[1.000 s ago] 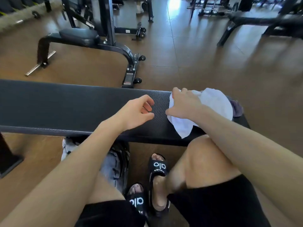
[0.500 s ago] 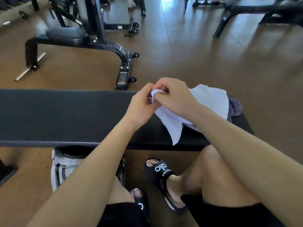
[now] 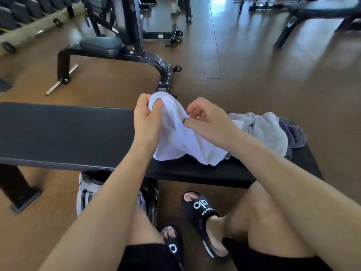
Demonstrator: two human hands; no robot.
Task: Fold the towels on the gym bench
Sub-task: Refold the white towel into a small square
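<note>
white towel (image 3: 175, 133) (lifted) in both hands

left arm: bare, reaching up and forward from bottom left, wrist pretty much straight
left hand (image 3: 145, 118): fist-ish, fingers (image 3: 156, 105) curled tight round a bunched bit of white towel (image 3: 175, 137), thumb side up
right arm: bare, comes in from the right edge, crossing over the knee
right hand (image 3: 207, 122): just right of the left fingers, thumb and forefinger pinching the cloth, other fingers loosely curled above
</note>
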